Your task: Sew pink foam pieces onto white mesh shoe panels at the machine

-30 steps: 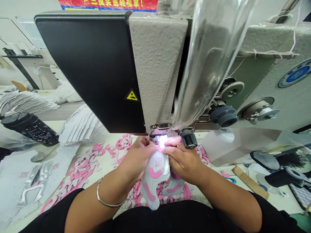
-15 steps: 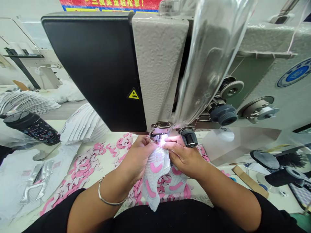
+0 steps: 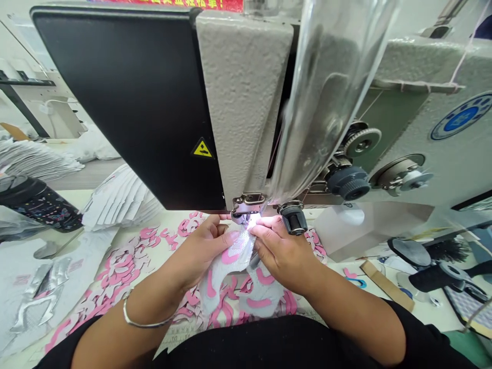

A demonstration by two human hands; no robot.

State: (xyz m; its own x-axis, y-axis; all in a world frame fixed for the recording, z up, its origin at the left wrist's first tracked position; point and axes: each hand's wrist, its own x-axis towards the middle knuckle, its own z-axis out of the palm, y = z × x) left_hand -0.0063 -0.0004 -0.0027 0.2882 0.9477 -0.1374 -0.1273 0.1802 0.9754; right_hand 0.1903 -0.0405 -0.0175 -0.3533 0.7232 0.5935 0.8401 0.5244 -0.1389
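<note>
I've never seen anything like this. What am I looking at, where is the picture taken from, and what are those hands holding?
This view comes from a camera worn on a person's head, looking forward and down, so the bare arms at the bottom are that person's own. The big machine is an industrial sewing machine. Just under its presser foot, the left hand and right hand hold a white mesh piece with pink shapes on it, perhaps part of a shoe. Loose pink cut pieces lie scattered on the table, and stacked white pieces sit further left.
</note>
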